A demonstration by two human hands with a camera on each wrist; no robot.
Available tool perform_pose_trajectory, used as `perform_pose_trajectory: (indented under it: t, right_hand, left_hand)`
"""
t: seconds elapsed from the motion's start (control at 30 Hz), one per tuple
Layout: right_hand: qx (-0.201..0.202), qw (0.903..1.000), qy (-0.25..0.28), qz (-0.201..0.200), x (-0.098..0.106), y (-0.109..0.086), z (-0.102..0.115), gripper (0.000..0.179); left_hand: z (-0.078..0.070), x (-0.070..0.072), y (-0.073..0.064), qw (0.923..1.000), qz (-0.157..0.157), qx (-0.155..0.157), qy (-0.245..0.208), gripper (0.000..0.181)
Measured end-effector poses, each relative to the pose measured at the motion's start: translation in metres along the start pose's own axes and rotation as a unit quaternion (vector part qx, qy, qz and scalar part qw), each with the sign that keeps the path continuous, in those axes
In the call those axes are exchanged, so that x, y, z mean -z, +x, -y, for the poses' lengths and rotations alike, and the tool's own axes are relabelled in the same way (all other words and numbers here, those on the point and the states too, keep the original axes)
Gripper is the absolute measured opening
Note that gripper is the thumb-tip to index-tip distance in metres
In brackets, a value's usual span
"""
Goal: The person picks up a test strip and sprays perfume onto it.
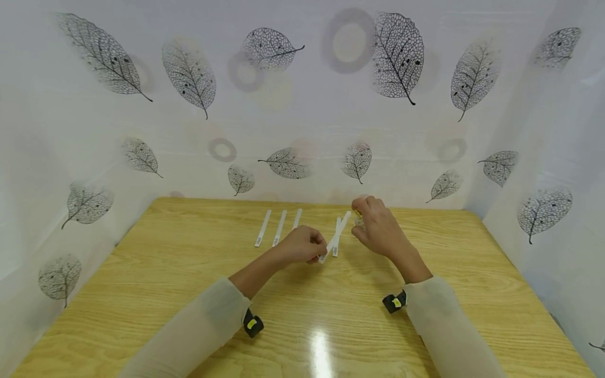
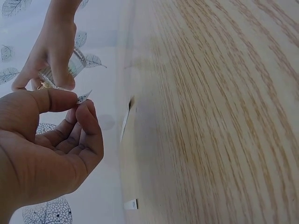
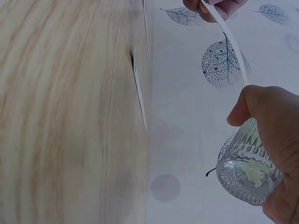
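Head view: left hand (image 1: pixel 302 244) pinches strip (image 1: pixel 343 224), likely light and pliant, suitably by one end; right hand (image 1: pixel 379 226) grips bottle (image 3: pixel 244 175), probably slippery.

White paper strips lie on a wood-grain worktop (image 1: pixel 321 294), its yellow-brown surface marked by long, wavy lines and a bright patch of glare (image 1: pixel 321 353) at the near side. Three are spaced apart in a row toward the far edge: a leftmost strip (image 1: pixel 263 229) in full view, a middle strip (image 1: pixel 280 228) beside it and a third strip (image 1: pixel 297 218) partly hidden. To their right lies a fourth strip (image 1: pixel 335 251), partly covered from above, small dark print at its near end.
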State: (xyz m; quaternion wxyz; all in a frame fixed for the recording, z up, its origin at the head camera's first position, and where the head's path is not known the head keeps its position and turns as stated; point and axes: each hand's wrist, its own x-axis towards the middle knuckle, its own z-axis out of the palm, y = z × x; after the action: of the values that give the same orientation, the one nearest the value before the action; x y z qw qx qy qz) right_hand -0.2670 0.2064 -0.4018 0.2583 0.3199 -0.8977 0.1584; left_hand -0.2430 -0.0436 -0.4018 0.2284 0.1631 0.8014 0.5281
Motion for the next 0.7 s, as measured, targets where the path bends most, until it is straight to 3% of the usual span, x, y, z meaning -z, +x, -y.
perform_pose_trajectory:
  t: [0.7]
  right_hand:
    - [-0.012,0.9999,-0.003,0.004,0.001,-0.0006,0.0014,0.036]
  left_hand:
    - [0.0043,0.0002,0.0029,1.0,-0.003,0.005,0.006,0.011]
